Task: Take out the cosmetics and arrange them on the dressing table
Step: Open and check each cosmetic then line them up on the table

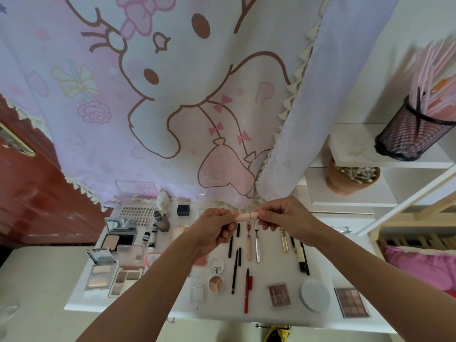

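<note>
Above the white dressing table (138, 302) both my hands hold one slim pink cosmetic tube (245, 215) level. My left hand (214, 229) pinches its left end and my right hand (281, 215) pinches its right end, near a silver ring on the tube. On the table below lie several pencils and pens, among them a red pen (247, 291), a gold tube (284, 240) and a silver wand (257, 245). Open palettes (127, 276) and compacts (119, 236) sit at the left. A brown eyeshadow palette (278, 294) and a round grey case (314, 294) lie at the right.
A pink cartoon curtain (172, 107) hangs right behind the table. Shelves at the right carry a black mesh cup of pink sticks (414, 134) and a pink pot of cotton swabs (352, 178). A red-brown door (32, 193) is at the left, pink bedding (419, 265) at the right.
</note>
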